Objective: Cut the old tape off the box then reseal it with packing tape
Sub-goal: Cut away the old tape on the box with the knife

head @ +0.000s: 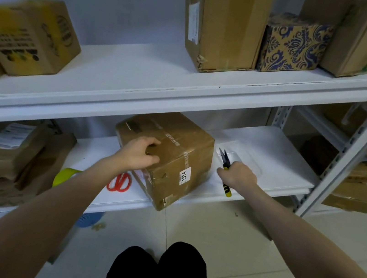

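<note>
Upper shelf (136, 97) hangs low over the box (175, 152); open room right, red scissors (120, 183) left.

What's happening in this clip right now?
A person works at a low white shelf. Their left hand grips the near top edge of a taped cardboard box labelled 1314, steadying it. Their right hand holds a small cutter with a yellow and black handle, blades pointing away, just right of the box and not touching it. The old tape looks uncut. Red scissors and a yellow-green tape roll lie on the shelf to the box's left.
</note>
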Action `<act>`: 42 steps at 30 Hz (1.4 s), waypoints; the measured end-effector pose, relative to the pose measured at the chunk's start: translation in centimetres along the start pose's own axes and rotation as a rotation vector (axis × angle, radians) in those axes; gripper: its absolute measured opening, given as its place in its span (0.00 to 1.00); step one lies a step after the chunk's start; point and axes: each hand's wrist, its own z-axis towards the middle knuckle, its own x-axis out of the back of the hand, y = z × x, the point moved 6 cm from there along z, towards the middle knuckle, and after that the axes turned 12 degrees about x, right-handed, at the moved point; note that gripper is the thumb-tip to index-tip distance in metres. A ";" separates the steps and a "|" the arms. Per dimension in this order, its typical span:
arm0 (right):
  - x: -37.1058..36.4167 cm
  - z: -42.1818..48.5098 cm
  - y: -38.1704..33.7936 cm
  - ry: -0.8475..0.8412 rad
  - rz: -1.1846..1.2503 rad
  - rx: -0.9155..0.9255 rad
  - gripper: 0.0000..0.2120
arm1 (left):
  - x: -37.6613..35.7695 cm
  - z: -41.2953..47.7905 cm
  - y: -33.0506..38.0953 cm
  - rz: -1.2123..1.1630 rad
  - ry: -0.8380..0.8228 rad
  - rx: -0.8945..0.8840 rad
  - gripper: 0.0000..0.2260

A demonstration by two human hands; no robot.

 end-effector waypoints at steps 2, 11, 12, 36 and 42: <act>-0.8 -1.1 -1.1 0.015 0.073 0.058 0.14 | -0.2 -0.4 -0.4 0.006 -0.016 0.006 0.22; -3.5 -6.0 -3.7 -0.185 0.196 0.303 0.09 | -0.2 -0.8 -1.9 -0.038 0.009 0.080 0.27; -4.3 -6.4 -4.3 -0.302 0.314 0.298 0.08 | -0.1 -0.8 -2.2 -0.047 0.022 0.110 0.28; -5.6 -6.2 -8.0 -0.812 0.498 0.241 0.10 | -0.3 -1.5 -2.1 0.053 0.051 0.139 0.30; -5.4 -5.9 -7.9 -0.824 0.481 0.231 0.10 | -0.3 -1.6 -1.9 0.056 0.031 0.140 0.28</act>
